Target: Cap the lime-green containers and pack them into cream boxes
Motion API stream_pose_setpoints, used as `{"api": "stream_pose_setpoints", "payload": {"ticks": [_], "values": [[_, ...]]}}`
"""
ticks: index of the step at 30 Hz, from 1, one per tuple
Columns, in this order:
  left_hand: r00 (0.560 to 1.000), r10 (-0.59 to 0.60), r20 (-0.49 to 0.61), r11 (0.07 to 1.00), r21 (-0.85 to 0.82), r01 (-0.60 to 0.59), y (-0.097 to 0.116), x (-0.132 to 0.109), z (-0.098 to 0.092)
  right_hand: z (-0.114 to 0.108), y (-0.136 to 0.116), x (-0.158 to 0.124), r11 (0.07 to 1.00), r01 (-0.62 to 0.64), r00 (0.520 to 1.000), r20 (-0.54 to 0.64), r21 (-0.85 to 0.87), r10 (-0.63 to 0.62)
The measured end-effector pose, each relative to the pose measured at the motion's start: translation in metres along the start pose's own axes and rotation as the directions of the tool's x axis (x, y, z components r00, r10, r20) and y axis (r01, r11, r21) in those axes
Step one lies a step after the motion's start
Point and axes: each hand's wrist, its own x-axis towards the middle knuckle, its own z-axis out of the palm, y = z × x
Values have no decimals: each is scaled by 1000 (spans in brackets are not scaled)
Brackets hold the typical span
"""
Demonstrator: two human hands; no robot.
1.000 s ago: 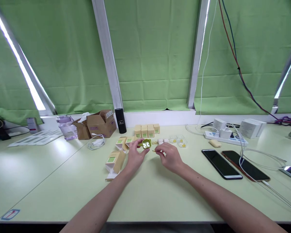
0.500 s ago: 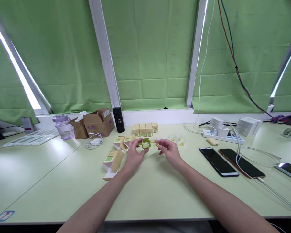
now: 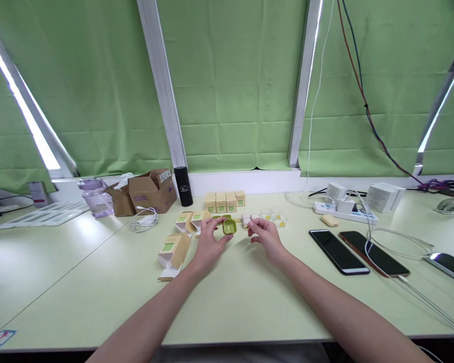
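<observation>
My left hand (image 3: pixel 209 244) pinches a small green case (image 3: pixel 229 227) just above the pale green table (image 3: pixel 227 302). A hand's width to the right, my right hand (image 3: pixel 264 237) hovers with its fingers curled and pinched together; what it holds is too small to name. Small white pieces (image 3: pixel 246 219) and clear shells with yellow bits (image 3: pixel 278 218) lie just behind the hands. A row of tan boxes (image 3: pixel 225 201) stands farther back. Two opened tan boxes (image 3: pixel 189 222) and one lying box (image 3: pixel 173 249) are left of my left hand.
Two phones (image 3: pixel 338 244) (image 3: pixel 374 252) lie at the right with a cable, a third phone (image 3: pixel 448 263) at the far right. A power strip (image 3: pixel 344 209), a black cylinder (image 3: pixel 183 186), a cardboard box (image 3: pixel 151 191) and a purple bottle (image 3: pixel 93 196) stand along the back.
The green case was open with its inside showing and now looks closed. My right hand rose from the table and drew closer to the case.
</observation>
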Motion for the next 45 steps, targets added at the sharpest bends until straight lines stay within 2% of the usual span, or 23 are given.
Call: {"api": "stream_pose_setpoints", "payload": {"ticks": [6,11,18,23,27,37,40,45], "values": [[1000,29,4,999,-16,-29,-1,0,1,-3,2,3,995,-86,996,-31,47,87],[999,38,12,999,-17,-38,-2,0,1,-2,2,2,994,-76,997,-2,82,76],[999,48,13,999,-6,-48,-4,-2,1,3,1,0,999,40,997,58,35,-42],[999,31,15,999,9,-32,-2,-2,1,6,3,-2,989,149,987,68,-1,-148],[997,78,18,997,-2,-78,-3,-2,1,9,2,-7,967,237,971,50,-91,-234],[984,173,42,984,36,-175,-3,-4,1,10,4,-12,934,287,958,57,-213,-281],[975,213,56,976,41,-215,-1,-4,0,8,5,-13,853,387,921,97,-349,-378],[964,261,55,964,35,-264,3,-5,-2,7,5,-16,556,607,762,219,-567,-609]]}}
